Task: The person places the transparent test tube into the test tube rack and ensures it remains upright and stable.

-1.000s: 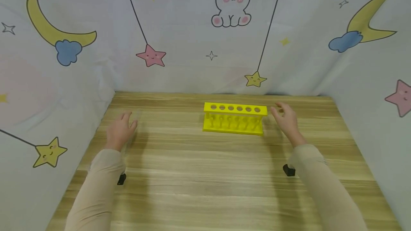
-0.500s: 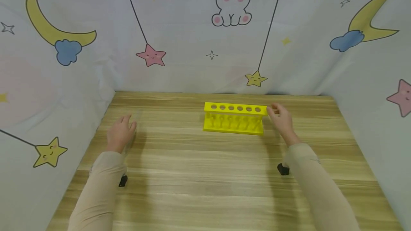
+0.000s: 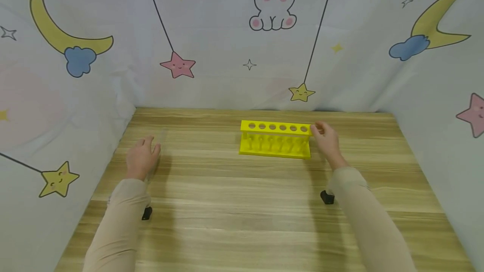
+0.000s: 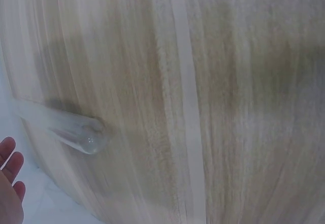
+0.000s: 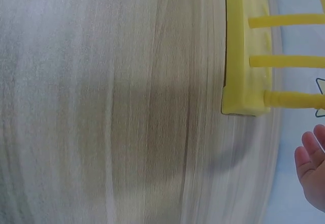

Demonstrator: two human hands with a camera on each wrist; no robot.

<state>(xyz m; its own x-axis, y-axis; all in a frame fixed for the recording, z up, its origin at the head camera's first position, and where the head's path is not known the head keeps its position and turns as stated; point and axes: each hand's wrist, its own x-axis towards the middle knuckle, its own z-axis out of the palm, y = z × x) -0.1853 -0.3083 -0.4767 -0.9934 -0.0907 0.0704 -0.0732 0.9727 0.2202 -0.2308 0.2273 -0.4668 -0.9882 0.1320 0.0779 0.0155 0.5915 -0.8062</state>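
The right hand (image 3: 326,141) is up against the right end of the yellow rack (image 3: 276,139), its fingers loosely bent with the tips at the rack's top corner; from the head view I cannot tell for certain whether they touch it or pinch it. In the right wrist view the fingers (image 5: 311,160) show just off the rack's (image 5: 244,56) base corner, apart from it there.

The left hand (image 3: 140,158) hovers low over the left side of the wooden table (image 3: 234,205), fingers relaxed and a little spread, holding nothing. Just beyond its fingertips lies a clear glass tube (image 3: 161,134) flat on the wood, faint in the head view. The left wrist view shows the tube's (image 4: 71,130) rounded end plainly, lying near the table edge, with the fingers (image 4: 10,183) beside it and not touching.

The rack stands upright toward the back of the table, right of the middle, with six round holes in its top and all of them open. Both arms wear beige sleeves (image 3: 117,226).

Around the table hangs a pale cloth (image 3: 227,32) printed with a rabbit, stars and moons.
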